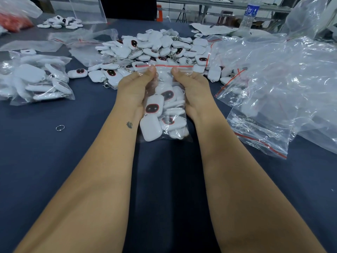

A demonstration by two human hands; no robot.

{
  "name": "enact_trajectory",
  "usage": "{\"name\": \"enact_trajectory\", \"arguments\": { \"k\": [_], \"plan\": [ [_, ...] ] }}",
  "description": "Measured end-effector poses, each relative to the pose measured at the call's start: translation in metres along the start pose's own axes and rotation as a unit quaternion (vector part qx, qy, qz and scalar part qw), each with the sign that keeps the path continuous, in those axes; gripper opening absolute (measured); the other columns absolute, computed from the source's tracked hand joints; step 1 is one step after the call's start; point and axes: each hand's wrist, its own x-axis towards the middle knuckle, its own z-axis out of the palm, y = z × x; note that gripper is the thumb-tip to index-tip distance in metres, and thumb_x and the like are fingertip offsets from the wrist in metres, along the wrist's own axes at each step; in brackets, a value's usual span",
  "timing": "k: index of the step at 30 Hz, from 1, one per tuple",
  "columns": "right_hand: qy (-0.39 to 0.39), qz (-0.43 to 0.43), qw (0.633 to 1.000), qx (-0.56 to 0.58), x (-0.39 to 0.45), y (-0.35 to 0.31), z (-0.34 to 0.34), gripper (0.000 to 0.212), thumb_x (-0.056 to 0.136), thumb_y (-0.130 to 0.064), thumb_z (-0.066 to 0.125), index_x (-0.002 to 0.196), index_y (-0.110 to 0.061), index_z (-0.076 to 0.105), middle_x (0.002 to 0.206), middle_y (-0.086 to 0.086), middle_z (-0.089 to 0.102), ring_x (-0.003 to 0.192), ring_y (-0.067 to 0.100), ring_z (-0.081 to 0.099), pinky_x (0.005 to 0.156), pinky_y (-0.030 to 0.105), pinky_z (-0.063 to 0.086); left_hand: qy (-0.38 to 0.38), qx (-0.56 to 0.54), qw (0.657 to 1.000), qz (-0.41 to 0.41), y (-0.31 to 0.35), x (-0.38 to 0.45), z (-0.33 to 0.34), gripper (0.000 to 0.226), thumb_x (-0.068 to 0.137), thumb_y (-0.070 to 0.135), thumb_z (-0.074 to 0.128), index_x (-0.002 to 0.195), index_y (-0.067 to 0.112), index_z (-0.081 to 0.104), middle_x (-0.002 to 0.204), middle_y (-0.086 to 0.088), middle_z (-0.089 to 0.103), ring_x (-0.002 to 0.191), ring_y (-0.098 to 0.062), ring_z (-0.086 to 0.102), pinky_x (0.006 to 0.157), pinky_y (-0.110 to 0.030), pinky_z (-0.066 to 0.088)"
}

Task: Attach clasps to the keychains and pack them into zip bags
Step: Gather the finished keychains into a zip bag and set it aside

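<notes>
Hiding behind zip bag (165, 114): fingers (152, 68).

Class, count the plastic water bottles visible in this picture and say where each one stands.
1: a water bottle with a blue label stands at the table's far right edge, behind crumpled plastic bags. Others may be hidden.

Glossy clear plastic zip bag (165, 110), smooth white keychains (151, 52), matt cloth table (54, 152).

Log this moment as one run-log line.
step: sealing zip bag | left hand: pinches bag top | right hand: pinches bag top | contents: keychains | loose keychain pile: behind
</notes>
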Motion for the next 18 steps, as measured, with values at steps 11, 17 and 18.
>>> {"name": "enact_trajectory", "arguments": {
  "k": [11, 17, 18],
  "plan": [
    [-0.016, 0.013, 1.0, -0.006, -0.009, -0.004, 0.005, 0.024, 0.087, -0.002, 0.069, 0.106, 0.012, 0.064, 0.106, 0.033, 0.065, 0.09, 0.038, 0.064, 0.095, 0.057, 0.051, -0.025, -0.045, 0.999, 0.009, -0.003, -0.002, 0.002, 0.024, 0.075, -0.01, 0.074, 0.083, 0.01, 0.062, 0.066, -0.008, 0.071, 0.059, -0.02, 0.069, 0.055, -0.03, 0.056],
    [-0.033, -0.014, 0.999, -0.036, -0.01, 0.002, 0.004, 0.017, 0.09, 0.0, 0.065, 0.105, 0.009, 0.066, 0.111, 0.031, 0.067, 0.098, 0.043, 0.067, 0.09, 0.053, 0.055, -0.019, 0.016, 0.999, 0.037, -0.005, 0.001, 0.003, 0.03, 0.077, -0.01, 0.072, 0.081, 0.016, 0.058, 0.068, -0.001, 0.068, 0.057, -0.013, 0.064, 0.055, -0.025, 0.055],
    [-0.027, -0.026, 0.998, -0.043, -0.009, 0.003, 0.004, 0.014, 0.09, 0.001, 0.064, 0.102, 0.007, 0.067, 0.108, 0.03, 0.067, 0.097, 0.042, 0.067, 0.09, 0.054, 0.055, -0.019, 0.024, 0.999, 0.041, -0.006, 0.001, 0.003, 0.03, 0.078, -0.01, 0.072, 0.081, 0.016, 0.058, 0.068, -0.001, 0.068, 0.056, -0.013, 0.064, 0.056, -0.026, 0.056]
  ]
}}
